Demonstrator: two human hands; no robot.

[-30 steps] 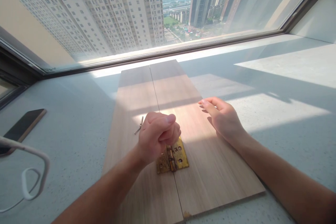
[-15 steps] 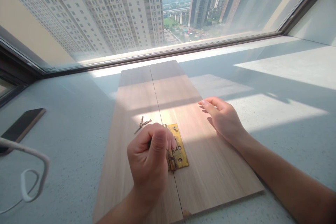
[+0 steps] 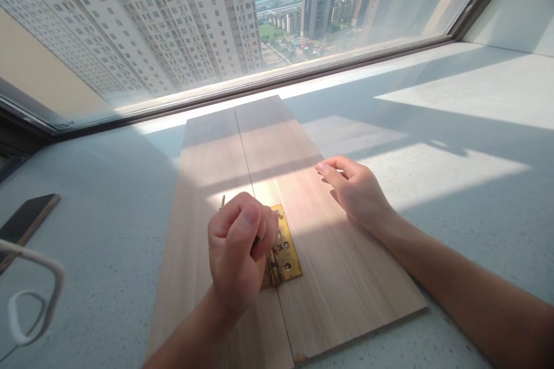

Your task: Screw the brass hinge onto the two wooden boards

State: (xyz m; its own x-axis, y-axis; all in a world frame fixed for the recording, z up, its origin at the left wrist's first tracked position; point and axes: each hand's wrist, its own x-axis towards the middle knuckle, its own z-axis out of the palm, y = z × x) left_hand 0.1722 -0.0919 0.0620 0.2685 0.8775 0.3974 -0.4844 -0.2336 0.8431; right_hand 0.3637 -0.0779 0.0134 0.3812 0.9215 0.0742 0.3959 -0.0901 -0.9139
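Hinge [image 3: 288,236]: brass-coloured and pretty grubby, lying flat across the seam of the two boards. My left hand blocks a good chunk of it in the head view, the left leaf especially. I can make out round spots down the right leaf, but they're too small for me to swear which ones have screw heads in them.
Left hand [image 3: 240,248]: curled into a tight fist right over the hinge, thumb on top. Can't tell from here if there's anything inside it.
Right hand [image 3: 359,187]: right of the hinge and further toward the window, lying over the outer edge of the right board. Thumb and fingers are loosely bent, just a narrow gap, and I see no object between them.
Left board [image 3: 193,225]: pale wood grain, running left of the hinge.
Right board [image 3: 324,282]: same finish, right of the hinge, its near edge chipped close to the seam.
Screw [image 3: 222,202]: only a bit pokes out past my fist, on the left board, up and left of the hinge.
Dark slab [image 3: 28,219]: phone-looking thing well left of the hinge, flat on the window ledge [image 3: 108,213].
White loop [image 3: 47,262]: cable or tube, blurry, also far left of the hinge.
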